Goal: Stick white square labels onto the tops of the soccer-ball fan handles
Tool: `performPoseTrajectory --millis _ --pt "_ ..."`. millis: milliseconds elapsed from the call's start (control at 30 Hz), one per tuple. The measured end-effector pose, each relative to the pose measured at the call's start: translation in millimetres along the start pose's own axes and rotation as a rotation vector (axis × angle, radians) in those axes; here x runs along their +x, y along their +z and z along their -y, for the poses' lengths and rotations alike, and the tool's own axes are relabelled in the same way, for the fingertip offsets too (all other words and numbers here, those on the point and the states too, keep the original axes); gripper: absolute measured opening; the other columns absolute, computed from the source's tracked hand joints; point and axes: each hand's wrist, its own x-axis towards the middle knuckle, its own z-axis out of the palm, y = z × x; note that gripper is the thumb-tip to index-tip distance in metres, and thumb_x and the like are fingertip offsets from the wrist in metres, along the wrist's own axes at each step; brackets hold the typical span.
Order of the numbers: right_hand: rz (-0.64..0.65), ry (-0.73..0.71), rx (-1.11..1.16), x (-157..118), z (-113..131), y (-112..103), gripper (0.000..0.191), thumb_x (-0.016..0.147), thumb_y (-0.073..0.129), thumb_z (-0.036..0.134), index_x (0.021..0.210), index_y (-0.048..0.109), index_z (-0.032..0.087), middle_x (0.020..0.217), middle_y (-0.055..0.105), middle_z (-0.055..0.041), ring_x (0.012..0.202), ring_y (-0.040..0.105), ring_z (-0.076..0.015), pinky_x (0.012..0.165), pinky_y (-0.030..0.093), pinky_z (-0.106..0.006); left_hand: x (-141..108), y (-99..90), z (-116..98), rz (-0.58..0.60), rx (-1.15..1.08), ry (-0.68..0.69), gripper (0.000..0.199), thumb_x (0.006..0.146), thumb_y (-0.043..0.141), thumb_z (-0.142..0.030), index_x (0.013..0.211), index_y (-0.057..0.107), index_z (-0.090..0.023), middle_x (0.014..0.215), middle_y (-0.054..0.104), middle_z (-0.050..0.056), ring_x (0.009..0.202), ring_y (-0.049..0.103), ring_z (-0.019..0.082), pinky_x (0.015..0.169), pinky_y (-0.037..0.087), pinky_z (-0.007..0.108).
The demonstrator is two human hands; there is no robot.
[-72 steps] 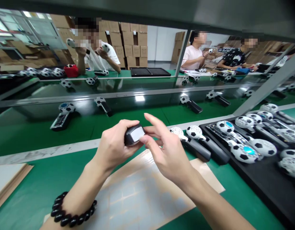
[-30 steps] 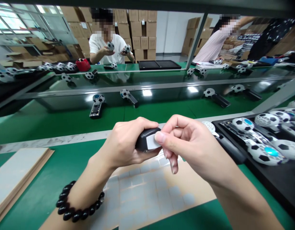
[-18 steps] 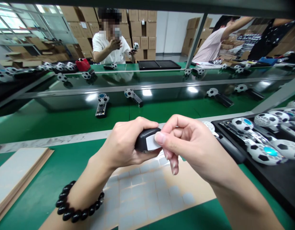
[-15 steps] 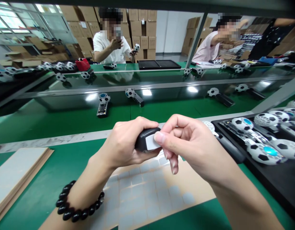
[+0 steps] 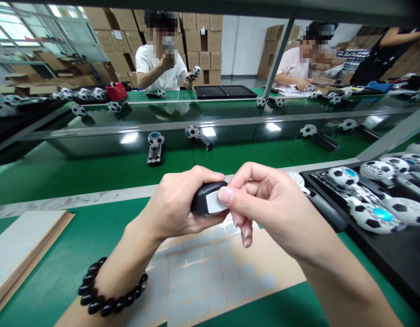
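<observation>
My left hand (image 5: 177,200) is wrapped around a black plastic device (image 5: 200,204), its rounded end turned toward me. A pale grey rectangular sticker (image 5: 213,202) lies against that end. My right hand (image 5: 261,195) pinches the sticker's right edge between thumb and index finger, with the other fingers curled below. Under both hands a tan sheet (image 5: 281,259) bears rows of similar grey stickers. Just beyond my right hand lies another black-handled device (image 5: 324,206) with a soccer-ball-patterned head.
At right, a black tray (image 5: 383,254) holds several soccer-ball-headed devices. A stack of sheets (image 5: 29,245) lies at left. Ahead, green conveyor belts (image 5: 94,170) carry more devices, one with its circuit board (image 5: 154,154) exposed. Two people sit across; another stands far right. A slanted metal post (image 5: 394,131) rises at right.
My hands, device and sticker have barely moved. Devices on the nearer belt have shifted right, and those on the farther belt left. The person seated at right has lowered a raised arm.
</observation>
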Motion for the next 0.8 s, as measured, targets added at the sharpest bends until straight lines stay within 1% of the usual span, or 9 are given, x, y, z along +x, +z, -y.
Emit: performPoseTrajectory --millis 167,333,533,800 --pt "-0.003 0.003 0.002 -1.0 -1.1 0.2 0.030 0.072 0.091 0.028 0.070 0.062 0.019 0.052 0.063 0.0064 0.042 0.055 -0.0067 0.038 0.051 -0.014 0.8 1.7 1.3 -0.009 -0.006 0.018 0.025 0.092 0.069 -0.039 0.106 0.059 -0.021 0.090 0.078 0.005 0.068 0.075 0.017 0.060 0.059 0.024" --pt "0.003 0.005 0.018 0.2 -1.4 0.0 0.029 0.072 0.090 0.026 0.070 0.062 0.019 0.051 0.063 0.0066 0.042 0.055 -0.0066 0.038 0.052 -0.014 0.3 1.0 1.7 -0.009 -0.011 0.012 0.025 0.090 0.071 -0.036 0.106 0.061 -0.021 0.089 0.077 0.004 0.068 0.075 0.018 0.060 0.058 0.025" --pt "0.004 0.004 0.022 0.5 -0.9 0.1 0.029 0.073 0.090 0.025 0.070 0.062 0.019 0.052 0.063 0.0068 0.042 0.055 -0.0063 0.039 0.052 -0.013 -0.2 1.5 1.9 -0.009 -0.004 0.021 0.026 0.091 0.070 -0.037 0.107 0.059 -0.021 0.090 0.077 0.004 0.069 0.076 0.017 0.061 0.059 0.024" --pt "0.019 0.012 0.050 -0.2 -1.1 -0.9 0.029 0.072 0.090 0.024 0.071 0.062 0.018 0.051 0.064 0.0071 0.041 0.055 -0.0056 0.039 0.051 -0.012 -3.0 2.5 3.0 -0.022 -0.040 0.017 0.029 0.088 0.073 -0.036 0.108 0.059 -0.020 0.091 0.077 0.005 0.071 0.075 0.017 0.062 0.058 0.023"
